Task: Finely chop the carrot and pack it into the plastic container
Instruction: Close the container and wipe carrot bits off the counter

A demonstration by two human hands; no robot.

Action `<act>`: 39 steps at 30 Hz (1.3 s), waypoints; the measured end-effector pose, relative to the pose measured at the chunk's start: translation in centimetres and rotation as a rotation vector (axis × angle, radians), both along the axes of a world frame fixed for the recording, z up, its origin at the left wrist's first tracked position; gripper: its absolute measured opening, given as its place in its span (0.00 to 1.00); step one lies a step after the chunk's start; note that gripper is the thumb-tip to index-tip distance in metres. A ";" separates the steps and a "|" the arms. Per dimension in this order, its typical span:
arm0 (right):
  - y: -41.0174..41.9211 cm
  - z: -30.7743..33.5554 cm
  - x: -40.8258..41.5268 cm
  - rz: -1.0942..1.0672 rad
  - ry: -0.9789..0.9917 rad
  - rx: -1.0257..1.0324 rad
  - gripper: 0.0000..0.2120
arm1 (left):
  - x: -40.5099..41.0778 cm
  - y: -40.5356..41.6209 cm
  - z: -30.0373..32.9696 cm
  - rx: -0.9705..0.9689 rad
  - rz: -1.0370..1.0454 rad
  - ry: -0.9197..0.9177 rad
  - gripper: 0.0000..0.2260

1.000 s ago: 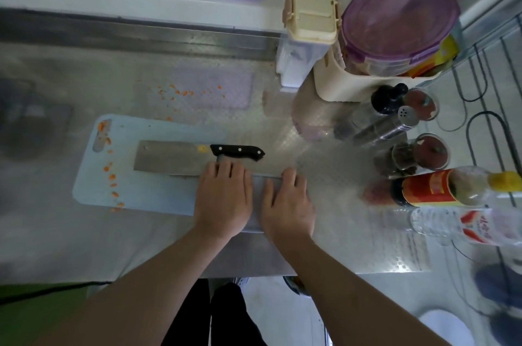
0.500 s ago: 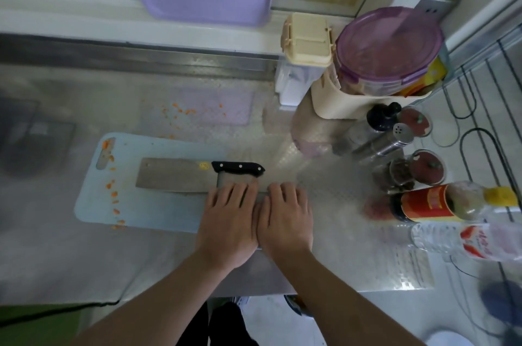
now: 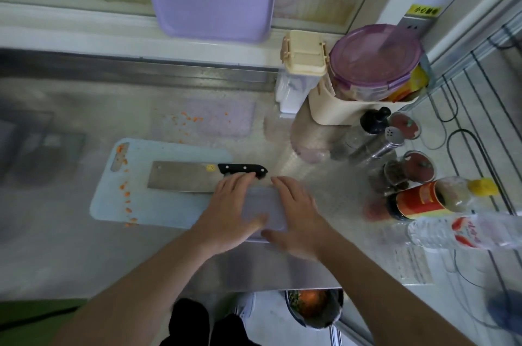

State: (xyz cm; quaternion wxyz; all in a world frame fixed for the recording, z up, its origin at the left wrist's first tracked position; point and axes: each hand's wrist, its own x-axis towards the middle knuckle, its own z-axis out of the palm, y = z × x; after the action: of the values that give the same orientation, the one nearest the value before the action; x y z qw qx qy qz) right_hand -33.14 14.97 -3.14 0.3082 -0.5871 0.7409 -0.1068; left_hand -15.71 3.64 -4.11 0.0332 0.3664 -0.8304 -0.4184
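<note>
two hands press flat on a clear plastic container [image 3: 261, 210] between them: left hand [image 3: 228, 213] and right hand [image 3: 296, 215], fingers straight, gripping nothing. it sits at the near right end of the cutting board [image 3: 158, 204]; carrot bits [image 3: 127, 198] lie left. cleaver [image 3: 183, 177] just beyond.

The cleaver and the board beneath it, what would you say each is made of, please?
Cleaver: the blade looks like brushed steel, dull grey with a soft sheen; the handle looks like black plastic, with pale rivets. Cutting board: probably plastic, matte pale blue, with rounded corners and a moulded grip slot.
</note>
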 end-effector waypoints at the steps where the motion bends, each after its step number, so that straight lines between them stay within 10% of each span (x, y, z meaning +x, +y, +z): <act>1: 0.0 0.2 -0.1 0.087 0.070 0.034 0.59 | 0.5 -0.4 0.4 -0.013 -0.092 -0.061 0.48; 14: -1.0 2.1 -3.2 -0.040 0.201 -0.070 0.51 | -3.0 -1.7 1.2 -0.266 -0.244 -0.007 0.52; 21: -5.0 2.9 -7.8 -0.348 0.219 -0.107 0.54 | -6.3 -4.9 2.2 -0.296 0.036 0.130 0.37; 27: -7.3 0.2 -8.0 -0.403 0.398 0.011 0.56 | -4.4 -8.0 -1.6 -0.414 -0.016 -0.259 0.18; 32: -8.3 -1.3 -1.3 -0.209 0.358 -0.326 0.23 | -3.7 -7.9 -3.9 -0.402 0.017 -0.138 0.09; 39: -12.4 -2.0 2.0 0.041 0.137 -0.009 0.10 | -2.1 -7.2 -4.0 -0.403 -0.082 0.013 0.19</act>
State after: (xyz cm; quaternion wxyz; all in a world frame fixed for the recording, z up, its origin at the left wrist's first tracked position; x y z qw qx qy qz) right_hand -31.18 2.59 -5.11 0.2561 -0.6095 0.7476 -0.0633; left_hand -17.81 -3.60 -8.14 0.0942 0.3154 -0.9113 -0.2474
